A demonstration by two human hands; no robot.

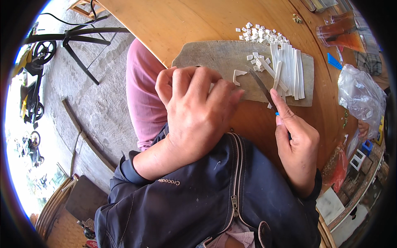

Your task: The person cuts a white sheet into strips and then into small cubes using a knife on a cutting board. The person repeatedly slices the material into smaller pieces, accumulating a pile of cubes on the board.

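My right hand (295, 136) grips a slim knife (263, 87) with a dark blade; a bit of blue handle shows by the thumb. Its index finger lies along the back of the blade, whose tip rests over the wooden board (211, 53). Palm down, my left hand (196, 103) hovers before the board's near left edge, its fingers curled in; whatever they hold is hidden. Beside the blade lie a bent white scrap (239, 76) and several small white cut pieces (255, 58). Long white strips (295, 74) lie side by side on the right of the board, with some askew.
Small white squares (264, 35) are heaped at the board's far edge on the wooden table (165, 20). To the right are a blue plastic piece (334, 61), a clear plastic bag (357, 89) and a cup of reddish-brown drink (341, 33). A black metal stand (78, 37) is at left.
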